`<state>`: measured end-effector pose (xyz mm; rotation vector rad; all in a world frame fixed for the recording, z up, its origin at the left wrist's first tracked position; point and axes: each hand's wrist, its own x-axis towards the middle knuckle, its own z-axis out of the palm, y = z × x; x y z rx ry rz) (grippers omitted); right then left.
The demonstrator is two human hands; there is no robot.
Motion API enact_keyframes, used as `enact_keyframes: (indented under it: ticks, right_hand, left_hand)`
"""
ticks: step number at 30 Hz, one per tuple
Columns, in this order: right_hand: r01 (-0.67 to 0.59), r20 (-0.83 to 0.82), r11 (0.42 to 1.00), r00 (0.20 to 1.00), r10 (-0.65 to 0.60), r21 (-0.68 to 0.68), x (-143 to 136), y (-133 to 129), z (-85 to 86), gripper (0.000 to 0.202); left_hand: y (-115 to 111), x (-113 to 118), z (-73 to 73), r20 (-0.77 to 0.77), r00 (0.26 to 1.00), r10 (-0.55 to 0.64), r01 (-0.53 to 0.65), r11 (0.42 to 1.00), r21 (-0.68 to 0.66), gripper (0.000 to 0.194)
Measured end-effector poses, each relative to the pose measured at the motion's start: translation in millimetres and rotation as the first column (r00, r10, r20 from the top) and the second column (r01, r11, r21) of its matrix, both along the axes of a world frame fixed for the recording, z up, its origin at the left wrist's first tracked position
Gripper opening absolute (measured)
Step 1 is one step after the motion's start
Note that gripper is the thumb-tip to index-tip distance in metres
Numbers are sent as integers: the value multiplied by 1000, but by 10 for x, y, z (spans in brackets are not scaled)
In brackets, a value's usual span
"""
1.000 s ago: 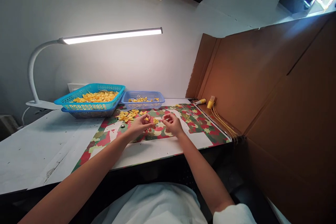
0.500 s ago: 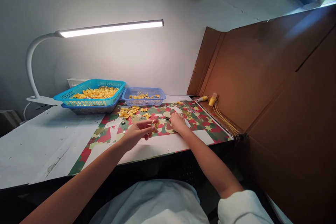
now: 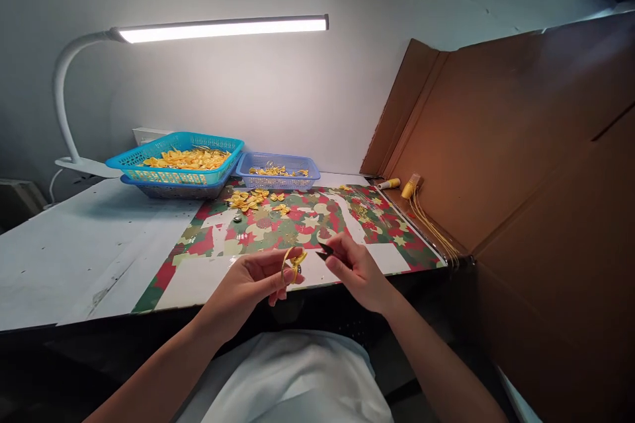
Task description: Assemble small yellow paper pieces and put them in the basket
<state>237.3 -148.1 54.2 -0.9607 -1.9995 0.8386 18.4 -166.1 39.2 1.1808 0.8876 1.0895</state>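
My left hand (image 3: 265,275) pinches a yellow bow (image 3: 297,263) with a thin gold ring attached, above the table's front edge. Just right of it, my right hand (image 3: 354,271) holds small dark snips (image 3: 325,251), their two blades parted and pointing left toward the bow. The blades and the bow are apart. Behind my hands, several loose yellow bows (image 3: 248,198) lie on the patterned red and green sheet (image 3: 292,228), with a small round metal piece (image 3: 237,217) near them.
A turquoise basket (image 3: 173,175) of yellow bows sits stacked at the back left, beside a smaller blue basket (image 3: 278,182). A lamp (image 3: 223,28) hangs above. At right, yellow cords (image 3: 429,221) lie by a cardboard wall (image 3: 510,145).
My right hand has lifted from the sheet and come nearer with the snips. My left hand has moved slightly nearer and still has the bow. The view has shifted a little.
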Motion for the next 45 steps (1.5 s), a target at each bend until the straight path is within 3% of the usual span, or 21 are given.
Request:
enact_keyframes:
  ticks: [4,7,15,31,45]
  right_hand:
    - [-41,230,980,973,-5,193,-71,-220,172,27]
    - [-80,367,948,929,-41,309,-117,-237,185,32]
    - [-123,461,857,876,-144,501,-140,-243,114,44]
    - [-120,488,749,823,-292,651,-170,-258,83,44]
    - [-121,493,738,813,-310,663,-169,-259,63,44]
  left_hand:
    - [-81,16,21,-32,999,20,-20,1000,2,53]
    - [-141,26,67,-64,998,26,-24,999,23,51]
    - [-230,76,159,-86,996,9,-1,996,87,44]
    - [-214,69,64,-99,995,-10,18,997,81,43]
    - [-217,78,141,-119,992,-38,40,999,13,50]
